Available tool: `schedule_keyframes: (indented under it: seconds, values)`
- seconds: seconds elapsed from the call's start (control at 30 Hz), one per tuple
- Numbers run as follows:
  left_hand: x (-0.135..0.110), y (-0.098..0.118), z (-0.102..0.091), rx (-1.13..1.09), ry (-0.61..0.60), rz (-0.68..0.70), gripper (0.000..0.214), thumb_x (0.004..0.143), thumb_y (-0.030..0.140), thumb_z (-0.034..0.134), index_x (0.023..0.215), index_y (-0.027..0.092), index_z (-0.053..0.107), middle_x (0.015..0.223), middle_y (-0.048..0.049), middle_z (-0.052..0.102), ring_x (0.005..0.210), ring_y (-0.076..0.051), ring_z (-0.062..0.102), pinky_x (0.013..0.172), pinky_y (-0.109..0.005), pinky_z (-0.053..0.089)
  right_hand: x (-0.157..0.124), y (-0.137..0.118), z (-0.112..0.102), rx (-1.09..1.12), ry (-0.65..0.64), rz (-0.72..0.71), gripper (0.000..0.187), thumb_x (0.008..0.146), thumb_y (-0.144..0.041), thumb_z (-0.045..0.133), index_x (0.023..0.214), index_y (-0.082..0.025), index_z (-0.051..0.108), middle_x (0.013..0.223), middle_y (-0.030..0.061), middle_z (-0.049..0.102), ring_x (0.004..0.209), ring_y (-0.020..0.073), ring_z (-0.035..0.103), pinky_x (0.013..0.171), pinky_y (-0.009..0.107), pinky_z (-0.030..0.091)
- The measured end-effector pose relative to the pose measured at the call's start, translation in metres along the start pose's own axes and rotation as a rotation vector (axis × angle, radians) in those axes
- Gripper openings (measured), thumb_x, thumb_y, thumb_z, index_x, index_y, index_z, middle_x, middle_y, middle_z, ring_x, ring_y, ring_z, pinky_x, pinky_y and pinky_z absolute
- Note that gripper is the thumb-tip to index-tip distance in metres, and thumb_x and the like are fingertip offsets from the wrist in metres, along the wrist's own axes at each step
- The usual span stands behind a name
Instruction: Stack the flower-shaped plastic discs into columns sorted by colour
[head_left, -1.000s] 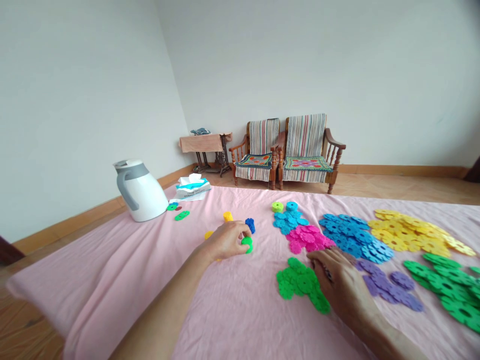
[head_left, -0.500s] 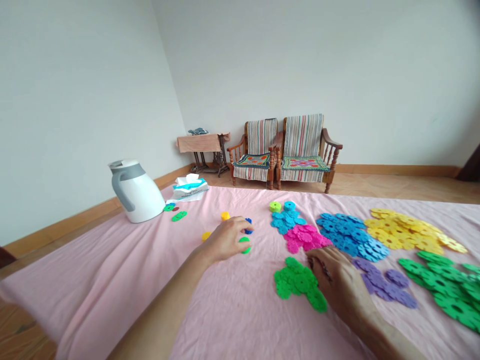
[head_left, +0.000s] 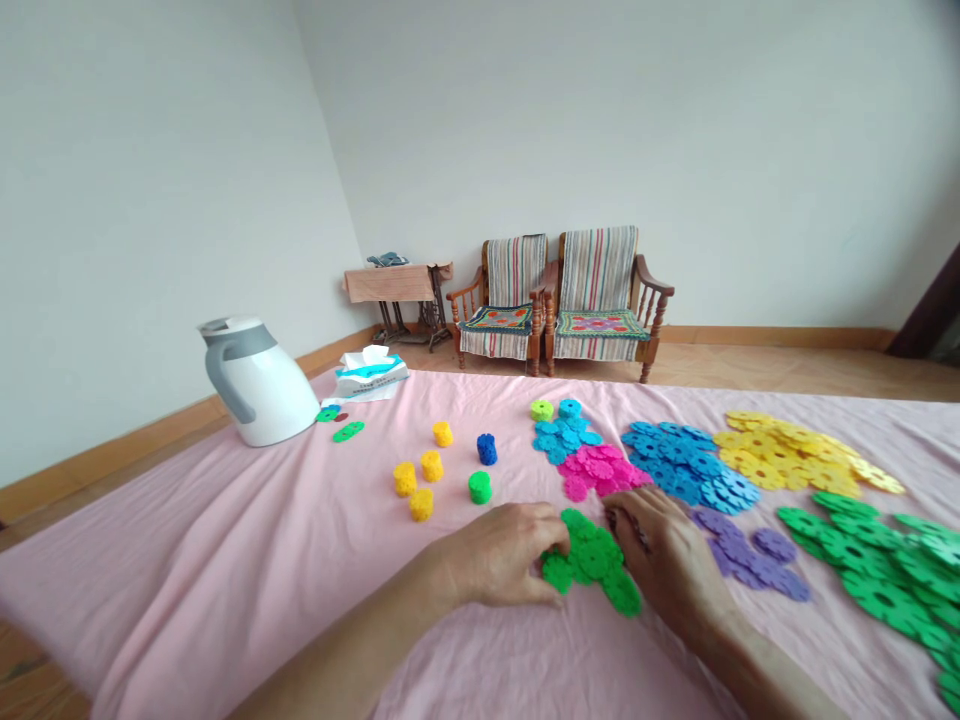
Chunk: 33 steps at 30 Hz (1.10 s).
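Note:
My left hand (head_left: 514,553) is at the left edge of a small pile of green flower-shaped plastic discs (head_left: 592,550), thumb and fingers apart around its edge. To the right of that pile, my right hand (head_left: 667,555) has its fingers curled over dark, notched brown discs that are mostly hidden. Beyond my left hand stand a short green stack (head_left: 480,487), a dark blue stack (head_left: 487,449) and several yellow stacks (head_left: 421,505). Pink discs (head_left: 600,468) lie just beyond my right hand, and purple discs (head_left: 750,555) lie to its right.
Farther back are light blue discs (head_left: 564,438), a lime stack (head_left: 541,410), blue discs (head_left: 671,460) and yellow discs (head_left: 795,450). A large green pile (head_left: 885,570) spreads at the right. A white jug (head_left: 274,390) and a tissue box (head_left: 371,372) stand at the left on the pink cloth (head_left: 247,560).
My left hand has left the green stack and come right and nearer to the loose green pile. The stacks it covered now show. My right hand stays nearly in place.

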<state>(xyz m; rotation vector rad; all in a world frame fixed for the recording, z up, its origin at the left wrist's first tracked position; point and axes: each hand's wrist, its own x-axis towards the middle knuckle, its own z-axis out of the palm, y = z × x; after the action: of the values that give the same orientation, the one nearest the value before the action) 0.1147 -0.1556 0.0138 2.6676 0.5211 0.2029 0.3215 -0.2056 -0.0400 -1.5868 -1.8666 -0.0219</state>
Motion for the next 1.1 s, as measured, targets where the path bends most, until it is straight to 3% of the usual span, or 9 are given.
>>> schedule_keyframes:
  seconds: [0.27,0.4,0.5,0.67,0.83,1.1]
  values:
    - [-0.002,0.010,0.003,0.060,0.034,0.024,0.012,0.068,0.012,0.063,0.075,0.018,0.054,0.080,0.0002,0.057,0.075,-0.015,0.054,0.068,-0.022,0.040,0.000,-0.002,0.001,0.022,-0.004,0.004,0.019,0.086,-0.019,0.040,0.082,-0.022,0.059,0.079,0.0026,0.063,0.078,0.0185,0.054,0.071,0.032,0.038]
    - [-0.006,0.007,-0.008,0.102,0.080,0.012,0.015,0.068,0.013,0.061,0.081,0.018,0.058,0.081,-0.0005,0.058,0.077,-0.015,0.055,0.069,-0.022,0.041,-0.001,-0.001,0.001,0.023,-0.010,0.014,0.020,0.087,-0.021,0.040,0.084,-0.022,0.059,0.081,0.0030,0.063,0.080,0.0190,0.054,0.072,0.033,0.038]
    - [-0.015,-0.008,-0.028,0.099,0.205,-0.085,0.027,0.067,0.011,0.059,0.094,0.019,0.061,0.088,-0.0015,0.059,0.080,-0.015,0.055,0.075,-0.024,0.041,-0.001,-0.001,0.001,0.023,-0.026,0.024,0.020,0.088,-0.022,0.039,0.084,-0.022,0.059,0.082,0.0028,0.063,0.081,0.0191,0.054,0.072,0.033,0.038]
    - [-0.031,-0.046,-0.052,0.093,0.336,-0.239,0.026,0.069,0.012,0.057,0.094,0.018,0.063,0.086,-0.0018,0.058,0.074,-0.013,0.053,0.067,-0.023,0.041,-0.002,-0.002,0.001,0.035,-0.034,0.040,0.021,0.088,-0.025,0.039,0.084,-0.022,0.059,0.083,0.0031,0.062,0.082,0.0189,0.054,0.072,0.032,0.039]
    - [-0.036,-0.068,-0.048,0.070,0.313,-0.263,0.027,0.067,0.014,0.061,0.093,0.019,0.064,0.089,-0.0017,0.060,0.075,-0.013,0.054,0.067,-0.022,0.042,-0.002,-0.002,0.001,0.038,-0.044,0.053,0.022,0.088,-0.028,0.039,0.081,-0.022,0.059,0.081,0.0029,0.062,0.080,0.0184,0.054,0.071,0.032,0.039]
    - [-0.035,-0.079,-0.038,0.081,0.272,-0.284,0.028,0.065,0.013,0.060,0.092,0.019,0.064,0.091,-0.0021,0.060,0.075,-0.014,0.054,0.067,-0.023,0.043,-0.003,-0.001,0.003,0.048,-0.051,0.063,0.022,0.089,-0.028,0.039,0.085,-0.023,0.060,0.083,0.0028,0.063,0.081,0.0179,0.055,0.072,0.032,0.040]
